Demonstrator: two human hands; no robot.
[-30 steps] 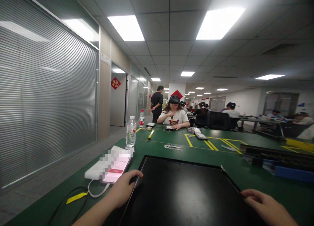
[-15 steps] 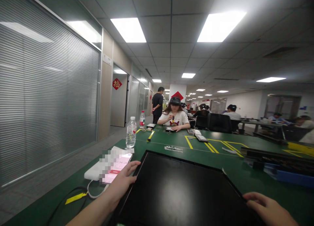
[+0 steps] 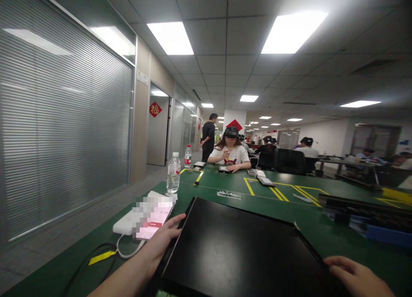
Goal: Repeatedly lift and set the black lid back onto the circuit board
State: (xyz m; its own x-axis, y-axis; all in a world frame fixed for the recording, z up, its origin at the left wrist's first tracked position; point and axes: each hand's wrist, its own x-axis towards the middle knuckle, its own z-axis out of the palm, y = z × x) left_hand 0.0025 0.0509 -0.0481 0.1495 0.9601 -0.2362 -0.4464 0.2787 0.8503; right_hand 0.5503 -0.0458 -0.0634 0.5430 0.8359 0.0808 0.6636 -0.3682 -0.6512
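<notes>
Both hands, left hand (image 3: 162, 241) and right hand (image 3: 352, 275), now clamp the black panel (image 3: 238, 250) by its side edges, its near edge lifted slightly higher off the green surface (image 3: 309, 228) than a moment ago.

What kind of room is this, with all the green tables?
Probably a big open workroom in an office building. Long green tables marked with yellow tape, several seated people working, ceiling light panels, and glass walls with blinds suggest it.
</notes>
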